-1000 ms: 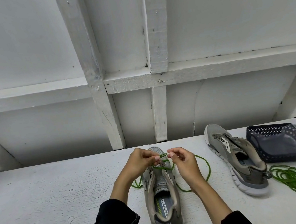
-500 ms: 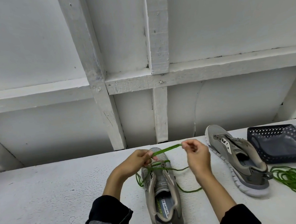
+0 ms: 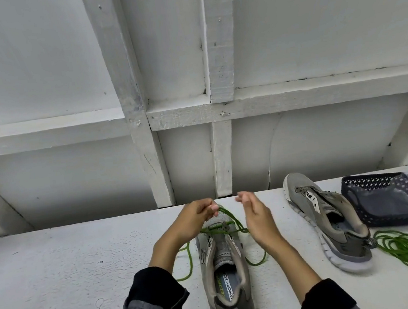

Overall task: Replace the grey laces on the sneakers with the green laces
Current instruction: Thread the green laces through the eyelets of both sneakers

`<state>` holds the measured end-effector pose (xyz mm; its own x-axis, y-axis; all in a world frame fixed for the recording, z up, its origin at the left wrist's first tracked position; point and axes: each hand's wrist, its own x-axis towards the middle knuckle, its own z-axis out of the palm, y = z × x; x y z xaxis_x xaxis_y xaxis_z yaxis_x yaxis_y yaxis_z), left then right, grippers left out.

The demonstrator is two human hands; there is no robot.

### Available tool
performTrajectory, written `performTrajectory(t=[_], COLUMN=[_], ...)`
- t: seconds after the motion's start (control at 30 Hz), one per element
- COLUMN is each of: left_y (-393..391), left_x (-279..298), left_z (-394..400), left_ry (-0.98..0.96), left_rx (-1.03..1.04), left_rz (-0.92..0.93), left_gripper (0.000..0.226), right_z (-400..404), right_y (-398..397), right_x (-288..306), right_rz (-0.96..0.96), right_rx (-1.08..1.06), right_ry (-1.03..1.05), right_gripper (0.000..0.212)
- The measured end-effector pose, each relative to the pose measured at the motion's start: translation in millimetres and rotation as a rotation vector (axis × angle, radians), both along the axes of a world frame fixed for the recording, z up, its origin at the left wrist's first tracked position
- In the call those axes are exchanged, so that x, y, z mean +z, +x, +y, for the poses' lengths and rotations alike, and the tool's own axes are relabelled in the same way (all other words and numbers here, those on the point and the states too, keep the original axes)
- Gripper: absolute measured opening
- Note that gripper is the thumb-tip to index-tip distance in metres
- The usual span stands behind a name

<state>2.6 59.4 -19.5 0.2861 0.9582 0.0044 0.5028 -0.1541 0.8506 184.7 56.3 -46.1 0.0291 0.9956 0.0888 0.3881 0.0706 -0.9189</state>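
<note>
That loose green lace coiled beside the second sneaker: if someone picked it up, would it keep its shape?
Probably not. The loose green lace lies in slack, tangled loops on the table, so it looks floppy and would likely dangle and unravel. It seems thin and light, so a push would probably just drag it. Its loops might snag on the second sneaker's heel.

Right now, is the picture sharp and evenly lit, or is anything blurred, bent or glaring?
Head view: soft, even light, no glare, faint shadows only. The wide lens bends the white wooden beams and table edge. The right hand looks slightly smeared at the fingers; the left hand pinching the green lace over the grey sneaker reads sharper.
</note>
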Motion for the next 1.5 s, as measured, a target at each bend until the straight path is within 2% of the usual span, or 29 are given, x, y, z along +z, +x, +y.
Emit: performTrajectory(t=[0.07, 0.13, 0.27, 0.33, 0.43, 0.47, 0.53, 0.57, 0.6, 0.7, 0.73, 0.8, 0.9, 1.0, 1.07, 1.23, 1.33, 1.43, 1.5], left_y=[5, 6, -1, -7, -20, -25, -32, -33, -33, -25, -21, -12, 1, 10, 12, 10, 5, 2, 3], left_x=[0, 1, 2, 3, 4, 5, 5, 5, 6, 8, 8, 9, 10, 11, 12, 11, 11, 10, 10], left_z=[0, 0, -1, -2, -2, -1, 1, 2, 3, 5, 6, 6, 6, 7, 9, 8, 7, 8, 11], left_ry=[0.034, 0.036, -0.039, -0.093, -0.140, -0.146, -0.146, -0.140, -0.131, -0.092, -0.082, -0.056, -0.017, 0.007, 0.021, -0.063, -0.109, -0.134, -0.109], left_rx=[-0.001, 0.013, -0.019, -0.049, -0.043, -0.029, -0.001, 0.012, 0.026, 0.059, 0.058, 0.041, 0.009, 0.003, 0.023, -0.038, -0.067, -0.088, -0.054], left_rz=[0.023, 0.029, 0.005, -0.036, -0.112, -0.143, -0.202, -0.223, -0.241, -0.254, -0.238, -0.202, -0.152, -0.153, -0.171, -0.176, -0.246, -0.281, -0.301], left_gripper=[0.031, 0.032, 0.029, 0.028, 0.029, 0.029, 0.029, 0.029, 0.029, 0.029, 0.029, 0.029, 0.030, 0.029, 0.029, 0.028, 0.028, 0.027, 0.027], right_z=[-4, -6, -4, 1, 15, 20, 27, 29, 29, 27, 25, 22, 14, 9, 9, 15, 20, 22, 21], right_y=[-13, -16, -4, 6, 27, 34, 42, 43, 43, 39, 35, 24, 4, -6, -2, 19, 31, 35, 34], right_x=[9, 9, 8, 11, 14, 15, 12, 9, 5, -8, -9, -3, 14, 20, 18, 24, 30, 25, 16], right_rz=[0.114, 0.189, 0.286, 0.522, 1.082, 1.210, 1.305, 1.262, 1.131, 0.326, 0.137, 0.015, 0.093, 0.195, 0.279, 0.691, 0.927, 0.899, 0.756], right_rx=[0.122, 0.152, 0.150, 0.087, -0.081, -0.135, -0.226, -0.268, -0.313, -0.388, -0.384, -0.294, -0.039, 0.192, 0.245, 0.144, 0.026, -0.089, -0.165], right_ry=[-0.122, -0.199, -0.204, -0.212, -0.266, -0.282, -0.315, -0.323, -0.323, -0.275, -0.237, -0.095, 0.000, -0.116, -0.152, -0.176, -0.172, -0.163, -0.156], right_gripper=[0.032, 0.041, 0.040, 0.034, 0.033, 0.034, 0.036, 0.035, 0.035, 0.019, 0.012, 0.020, 0.024, 0.034, 0.039, 0.033, 0.031, 0.031, 0.032])
